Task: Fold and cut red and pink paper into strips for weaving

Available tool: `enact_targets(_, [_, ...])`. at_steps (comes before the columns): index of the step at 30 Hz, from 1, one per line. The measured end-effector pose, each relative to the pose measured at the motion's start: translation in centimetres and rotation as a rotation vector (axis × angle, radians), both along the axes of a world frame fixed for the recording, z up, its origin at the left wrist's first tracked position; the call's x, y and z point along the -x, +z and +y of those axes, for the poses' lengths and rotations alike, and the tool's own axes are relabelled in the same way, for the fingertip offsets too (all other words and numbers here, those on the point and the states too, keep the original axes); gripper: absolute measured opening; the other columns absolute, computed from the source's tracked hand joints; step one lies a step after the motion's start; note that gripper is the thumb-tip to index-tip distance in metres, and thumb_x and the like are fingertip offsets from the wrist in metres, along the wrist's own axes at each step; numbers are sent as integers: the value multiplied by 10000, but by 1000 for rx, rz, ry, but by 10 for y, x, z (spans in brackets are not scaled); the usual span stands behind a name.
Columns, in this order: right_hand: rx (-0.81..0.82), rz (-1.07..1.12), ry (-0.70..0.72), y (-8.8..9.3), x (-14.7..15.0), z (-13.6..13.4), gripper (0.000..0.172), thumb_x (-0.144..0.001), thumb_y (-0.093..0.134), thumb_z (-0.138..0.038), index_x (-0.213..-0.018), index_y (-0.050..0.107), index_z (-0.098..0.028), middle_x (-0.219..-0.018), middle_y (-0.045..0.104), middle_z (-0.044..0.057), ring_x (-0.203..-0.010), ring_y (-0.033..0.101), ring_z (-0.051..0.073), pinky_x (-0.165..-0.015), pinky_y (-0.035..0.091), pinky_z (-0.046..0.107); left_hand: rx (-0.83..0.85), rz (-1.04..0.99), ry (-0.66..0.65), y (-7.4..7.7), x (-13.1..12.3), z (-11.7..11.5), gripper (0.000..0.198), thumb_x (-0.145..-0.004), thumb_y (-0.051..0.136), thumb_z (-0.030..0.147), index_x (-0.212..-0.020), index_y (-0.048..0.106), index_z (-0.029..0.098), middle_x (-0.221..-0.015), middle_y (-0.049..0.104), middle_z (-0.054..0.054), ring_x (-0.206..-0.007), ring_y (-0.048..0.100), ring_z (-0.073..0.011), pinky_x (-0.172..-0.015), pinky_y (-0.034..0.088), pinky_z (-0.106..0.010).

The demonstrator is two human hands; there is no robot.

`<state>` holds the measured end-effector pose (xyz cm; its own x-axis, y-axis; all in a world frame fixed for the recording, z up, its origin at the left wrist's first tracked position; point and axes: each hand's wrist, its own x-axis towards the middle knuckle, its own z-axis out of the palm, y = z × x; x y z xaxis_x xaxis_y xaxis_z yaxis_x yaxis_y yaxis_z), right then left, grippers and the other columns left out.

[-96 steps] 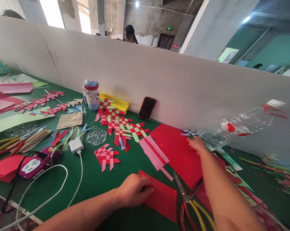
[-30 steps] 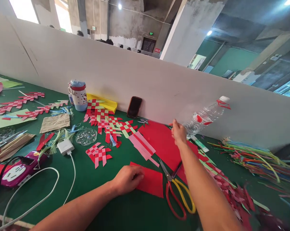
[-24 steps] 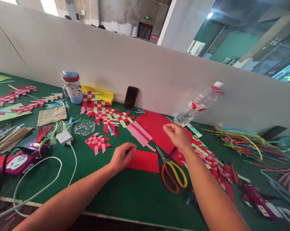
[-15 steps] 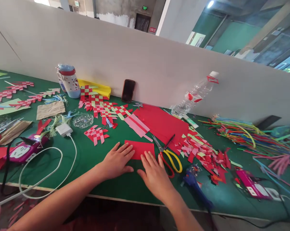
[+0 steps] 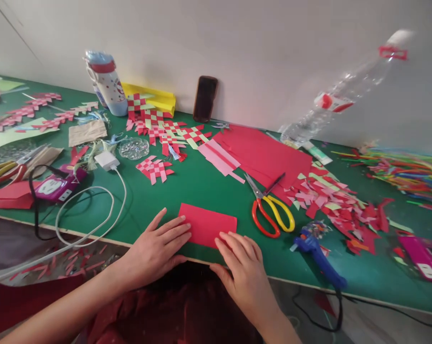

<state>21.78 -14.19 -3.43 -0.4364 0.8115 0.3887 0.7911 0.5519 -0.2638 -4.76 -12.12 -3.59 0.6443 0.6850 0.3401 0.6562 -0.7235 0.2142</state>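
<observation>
A small red paper rectangle [image 5: 208, 224] lies by the table's front edge. My left hand [image 5: 160, 243] is on its left end, fingers stretched out and the thumb near the edge. On the paper's lower right rest the fingertips of my right hand [image 5: 242, 260]; its fingers are extended and its thumb is apart, by the table edge. Both hands are open. Scissors [image 5: 269, 208] with one red and one yellow handle lie to the right of the paper, blades spread. A larger red sheet [image 5: 266, 155] and a pink slit paper piece [image 5: 219, 157] lie behind.
Woven paper fish [image 5: 154, 169], a bead dish [image 5: 133, 149] and a white charger [image 5: 107, 161] lie left. Paper scraps [image 5: 330, 198] and a blue glue gun [image 5: 319, 258] lie right. A phone [image 5: 205, 99], a flask [image 5: 110, 86] and a tilted bottle [image 5: 339, 98] stand along the wall.
The view has tilted downward. Both hands have drawn the red paper nearer to the table's front edge, away from the scissors.
</observation>
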Motion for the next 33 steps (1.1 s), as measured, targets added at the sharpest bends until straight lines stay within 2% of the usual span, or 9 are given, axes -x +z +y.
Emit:
enact_targets(3, [-18,48,-5,-2,1,-8,245,-932,583,-366,-1124,671,-242,-1127,713,48,-1059,587,215,-957,390,394,7,-52,-47,-1,0,-8,311,-950,561,267,-1245,598,177,-1288,657,-52,-1279,530,-210,-1206,230,-455])
enact_targets(6, [-43,117,-6,-2,0,-14,141,-922,610,-262,-1033,697,-261,-1033,737,19,-970,600,191,-906,391,384,2,-117,-78,0,0,-14,255,-929,580,184,-1180,626,177,-1209,693,-52,-1171,595,-203,-1105,407,-426])
enact_targets(10, [-37,169,-1,-1,-2,-15,117,-916,619,-230,-987,704,-266,-988,742,7,-933,610,174,-895,384,380,-9,-180,-88,3,-3,-12,213,-914,578,122,-1113,643,164,-1098,722,-53,-1043,640,-182,-989,510,-375])
enact_targets(17, [-28,200,-27,-1,-4,-12,101,-898,627,-193,-962,700,-220,-901,687,42,-899,573,181,-851,418,366,21,-221,-72,5,-8,-8,150,-895,599,96,-1020,651,161,-1032,715,-49,-1002,620,-187,-929,510,-367])
enact_targets(23, [30,219,-51,1,-3,-11,62,-894,626,-188,-906,684,-202,-808,629,29,-821,538,167,-809,397,349,126,-226,44,8,-13,-9,63,-910,587,140,-923,635,180,-916,673,-34,-938,582,-187,-872,479,-359])
enact_targets(28, [89,181,-123,5,2,-7,150,-918,585,-229,-775,626,-209,-755,627,18,-777,537,167,-754,355,336,208,-210,139,12,-19,-9,129,-938,543,191,-835,619,180,-866,634,-37,-859,545,-188,-822,442,-373])
enact_targets(33, [120,169,-137,7,4,-5,167,-926,571,-245,-767,608,-208,-750,624,15,-777,532,166,-758,338,335,219,-165,171,11,-22,-8,203,-950,552,311,-807,626,188,-854,637,-38,-842,541,-195,-794,419,-371])
